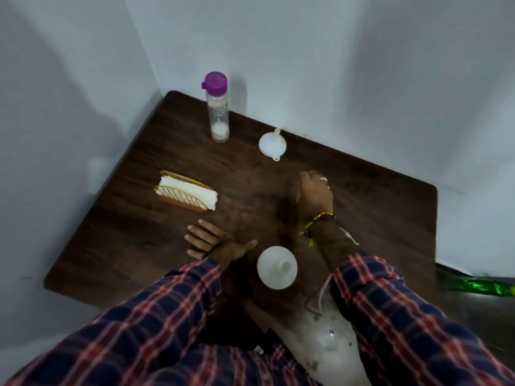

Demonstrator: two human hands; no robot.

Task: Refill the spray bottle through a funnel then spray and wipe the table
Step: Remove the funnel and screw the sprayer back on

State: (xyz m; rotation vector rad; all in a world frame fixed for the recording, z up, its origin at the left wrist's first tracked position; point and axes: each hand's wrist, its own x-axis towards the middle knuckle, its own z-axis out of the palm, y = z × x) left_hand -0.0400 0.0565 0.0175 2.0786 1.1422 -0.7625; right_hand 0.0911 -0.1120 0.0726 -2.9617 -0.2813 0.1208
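Hand (214, 242) flat beside uncapped bottle (276, 267)

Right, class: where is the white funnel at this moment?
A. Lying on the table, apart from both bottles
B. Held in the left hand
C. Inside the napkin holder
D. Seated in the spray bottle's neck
A: the funnel lies on the table, clear of the spray bottle and the purple-capped bottle.

The table (362, 213) is bare at right; bottle (217, 107), funnel (272, 144) and napkin holder (185, 190) stand at the far left.
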